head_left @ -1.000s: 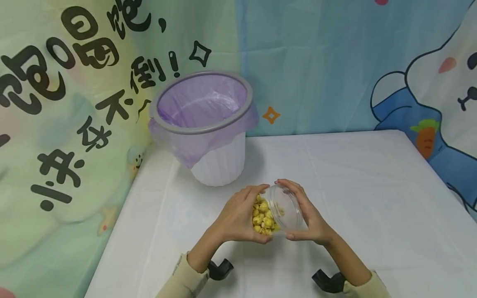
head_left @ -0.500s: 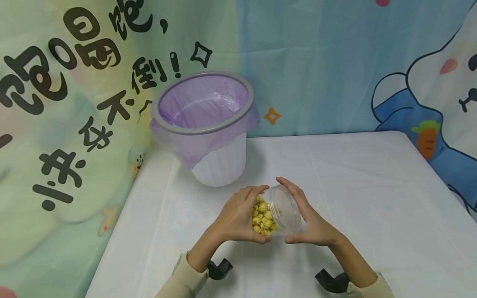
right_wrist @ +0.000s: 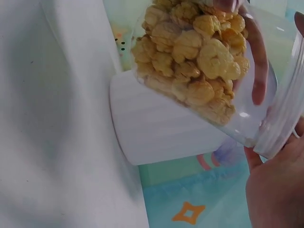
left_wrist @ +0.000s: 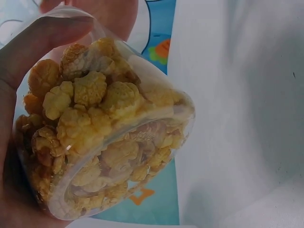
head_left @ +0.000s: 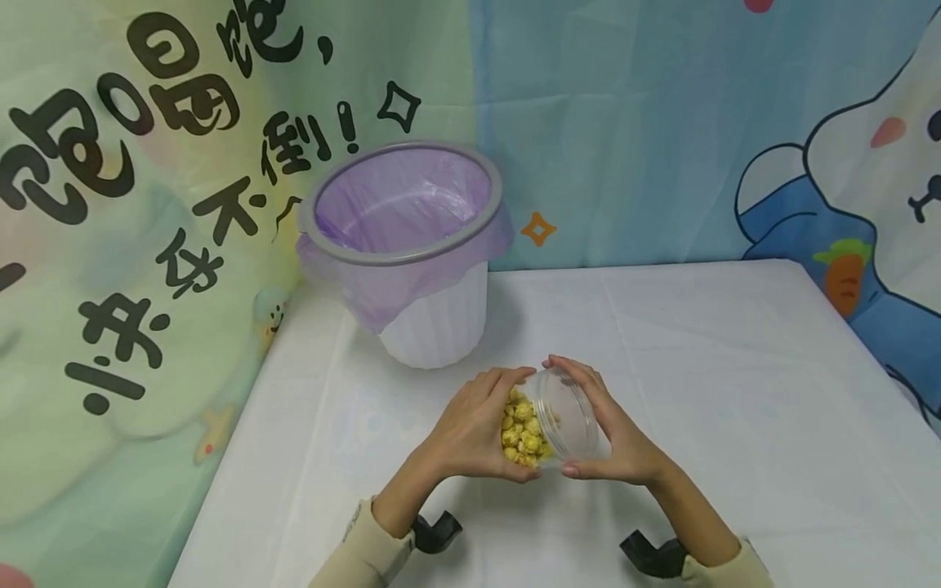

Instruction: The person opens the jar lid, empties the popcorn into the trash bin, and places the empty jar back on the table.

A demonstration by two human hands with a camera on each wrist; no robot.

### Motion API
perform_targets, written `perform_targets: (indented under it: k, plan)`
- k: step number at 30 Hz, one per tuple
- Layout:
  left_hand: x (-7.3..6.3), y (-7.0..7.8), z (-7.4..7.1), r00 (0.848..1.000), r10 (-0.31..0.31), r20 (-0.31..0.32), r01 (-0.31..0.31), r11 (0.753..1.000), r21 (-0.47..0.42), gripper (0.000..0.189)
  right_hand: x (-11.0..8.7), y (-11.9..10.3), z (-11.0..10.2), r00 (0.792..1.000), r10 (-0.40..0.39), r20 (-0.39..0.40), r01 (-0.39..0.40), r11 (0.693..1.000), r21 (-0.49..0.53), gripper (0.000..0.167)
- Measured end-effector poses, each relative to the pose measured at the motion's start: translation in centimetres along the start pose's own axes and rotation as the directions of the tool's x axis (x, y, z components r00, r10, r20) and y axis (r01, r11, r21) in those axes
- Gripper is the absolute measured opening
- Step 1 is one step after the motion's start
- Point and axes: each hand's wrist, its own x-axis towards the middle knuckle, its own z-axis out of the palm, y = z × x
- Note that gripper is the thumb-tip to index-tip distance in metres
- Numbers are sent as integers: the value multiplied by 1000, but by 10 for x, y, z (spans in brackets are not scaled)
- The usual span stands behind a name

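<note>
A clear plastic jar (left_wrist: 154, 78) filled partway with yellow popcorn (head_left: 524, 433) is held tilted above the table, its lid end toward the right. My left hand (head_left: 474, 429) grips the jar's body, thumb on the near side and fingers over the far side. On the mouth sits a clear round lid (head_left: 577, 420) with a ridged rim. Around that rim my right hand (head_left: 621, 445) curls, thumb below and fingers at the top edge. In the right wrist view the lid (right_wrist: 285, 102) is against the jar, and the popcorn lies toward the base.
Behind the hands, to the left, stands a white bin (head_left: 437, 322) lined with a purple bag (head_left: 404, 196) under a grey rim (head_left: 412, 256). A white cloth (head_left: 698, 367) covers the table. Printed curtains (head_left: 625, 139) hang at the back and left.
Half a second ago the right hand's fingers stood slightly farther off the lid; now they are back against its rim. The jar and left hand have barely moved.
</note>
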Motion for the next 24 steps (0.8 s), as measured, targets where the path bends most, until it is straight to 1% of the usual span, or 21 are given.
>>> perform_targets:
  k: [4, 7, 10, 13, 15, 19, 22, 24]
  plan:
    - [0, 0, -1, 1000, 13, 12, -12, 1000, -5, 110, 2, 1, -3, 996, -73, 46, 71, 997, 41, 108]
    - [0, 0, -1, 1000, 12, 21, -12, 1000, -7, 110, 2, 0, -3, 994, -91, 64, 88, 995, 43, 110]
    - [0, 0, -1, 1000, 1, 21, 0, 1000, -10, 109, 1, 0, -1, 996, -68, 54, 66, 997, 38, 114]
    - [0, 0, -1, 1000, -11, 19, 11, 1000, -8, 109, -1, 1, 3, 1000, -26, 10, 26, 1000, 10, 120]
    - [0, 0, -1, 1000, -11, 20, 11, 1000, -2, 110, -2, 1, 6, 1000, -2, -24, 1, 1000, -25, 118]
    - [0, 1, -2, 1000, -8, 25, 8, 1000, 4, 109, -4, 0, 8, 997, 30, -73, -36, 996, -81, 108]
    - [0, 1, -2, 1000, -5, 24, 5, 1000, -1, 109, -4, -1, 8, 996, 32, -83, -40, 996, -85, 107]
    - [1, 2, -2, 1000, -3, 24, 3, 1000, -4, 109, -4, -1, 7, 997, 14, -78, -20, 997, -73, 106]
